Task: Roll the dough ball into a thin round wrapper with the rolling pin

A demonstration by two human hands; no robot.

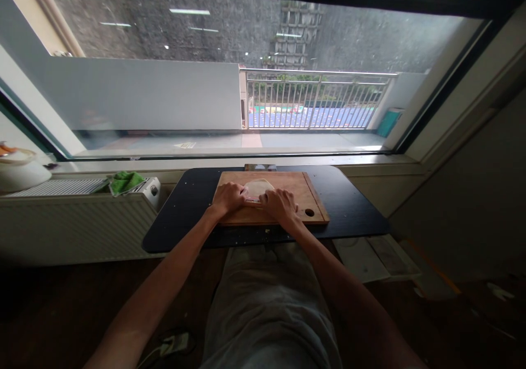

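Observation:
A wooden cutting board [296, 194] with a round hole near its right front corner lies on a small dark table [349, 210]. On it is a flat, pale round of dough [259, 185]. My left hand [230, 197] and my right hand [281, 202] are closed around the two ends of a rolling pin [252, 200], whose middle shows between them with a printed label. The pin lies across the near side of the dough. My palms and fingers cover its ends.
Behind the table runs a window sill [197, 163] below a large window. To the left stands a white radiator [82, 221] with a green cloth [125, 182] on top and a white pot-like object [20, 169] beside it. A power strip [175, 344] lies on the floor.

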